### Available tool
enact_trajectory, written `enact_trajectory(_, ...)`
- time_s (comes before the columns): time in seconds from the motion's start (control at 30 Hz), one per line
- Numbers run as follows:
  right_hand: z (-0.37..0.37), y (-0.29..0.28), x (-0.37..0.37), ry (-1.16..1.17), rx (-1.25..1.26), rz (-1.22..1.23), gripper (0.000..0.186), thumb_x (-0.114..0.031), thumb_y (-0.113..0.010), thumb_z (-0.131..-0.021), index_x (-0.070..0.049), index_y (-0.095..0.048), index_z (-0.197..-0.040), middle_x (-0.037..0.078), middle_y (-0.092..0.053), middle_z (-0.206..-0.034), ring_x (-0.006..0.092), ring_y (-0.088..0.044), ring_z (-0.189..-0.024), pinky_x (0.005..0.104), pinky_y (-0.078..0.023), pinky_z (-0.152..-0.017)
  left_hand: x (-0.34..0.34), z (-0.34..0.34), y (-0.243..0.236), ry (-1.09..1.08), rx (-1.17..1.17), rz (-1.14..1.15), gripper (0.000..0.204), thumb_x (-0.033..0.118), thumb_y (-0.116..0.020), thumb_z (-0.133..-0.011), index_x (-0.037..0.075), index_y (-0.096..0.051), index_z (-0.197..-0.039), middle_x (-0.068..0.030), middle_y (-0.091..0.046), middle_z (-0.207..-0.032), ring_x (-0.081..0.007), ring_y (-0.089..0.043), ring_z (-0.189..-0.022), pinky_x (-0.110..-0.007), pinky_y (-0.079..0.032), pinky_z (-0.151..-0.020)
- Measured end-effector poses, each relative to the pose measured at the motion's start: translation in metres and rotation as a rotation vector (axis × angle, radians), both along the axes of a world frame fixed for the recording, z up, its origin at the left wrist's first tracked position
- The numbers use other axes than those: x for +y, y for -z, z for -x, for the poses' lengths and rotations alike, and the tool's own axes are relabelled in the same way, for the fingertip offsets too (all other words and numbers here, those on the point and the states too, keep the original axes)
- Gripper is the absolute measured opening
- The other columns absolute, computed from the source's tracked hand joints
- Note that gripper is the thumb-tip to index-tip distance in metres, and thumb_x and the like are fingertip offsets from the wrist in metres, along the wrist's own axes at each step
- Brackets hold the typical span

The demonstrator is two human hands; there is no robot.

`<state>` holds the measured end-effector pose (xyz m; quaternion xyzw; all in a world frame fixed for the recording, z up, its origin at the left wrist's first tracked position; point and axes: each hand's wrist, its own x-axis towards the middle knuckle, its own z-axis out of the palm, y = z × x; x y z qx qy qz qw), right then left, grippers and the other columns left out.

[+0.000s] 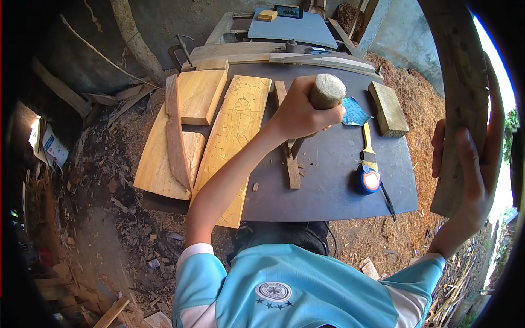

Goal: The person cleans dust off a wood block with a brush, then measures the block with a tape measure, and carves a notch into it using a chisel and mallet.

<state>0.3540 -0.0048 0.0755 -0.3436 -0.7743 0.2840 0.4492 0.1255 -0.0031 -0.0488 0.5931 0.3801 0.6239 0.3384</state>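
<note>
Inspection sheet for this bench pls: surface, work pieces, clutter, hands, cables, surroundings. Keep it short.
Surface: dark tabletop, a few small wood chips on it.
Work pieces: narrow wood strip lying on the tabletop, chisel at it; exact tip contact unclear. Board with drawn pattern to the left.
Clutter: brush, blue tape measure, blue sheet and wood block on the right.
Hands: left hand grips the chisel; right hand holds a large wood piece off the table.
Cables: nothing seen that is clearly a cable.
Surroundings: wood shavings on the ground, grey wall behind.
</note>
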Motion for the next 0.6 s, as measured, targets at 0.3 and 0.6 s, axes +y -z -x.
enact_trajectory(0.3, -0.004, 0.002, 0.011, -0.232, -0.068, -0.030, 0.061, -0.017, -0.049, -0.088, -0.010, -0.019, -0.142, 0.014, -0.058, -0.078, 0.0103, -0.054, -0.052, 0.0214, -0.043, -0.041, -0.002, -0.001, 0.001, 0.006, 0.013, 0.006, 0.007, 0.005, -0.062, -0.072, 0.004, -0.055, -0.074, -0.0021, -0.056, -0.060, -0.0077, -0.054, -0.049, -0.023, -0.044, -0.046)
enact_trajectory(0.6, 0.008, 0.010, 0.012, -0.299, -0.008, -0.036, 0.062, -0.014, -0.047, -0.089, -0.009, -0.017, -0.142, 0.012, -0.058, -0.073, 0.0106, -0.052, -0.049, 0.0218, -0.042, -0.041, -0.003, -0.002, 0.006, -0.012, 0.040, -0.027, 0.007, 0.005, -0.062, -0.072, 0.005, -0.055, -0.074, -0.0016, -0.056, -0.060, -0.0073, -0.054, -0.049, -0.022, -0.043, -0.045)
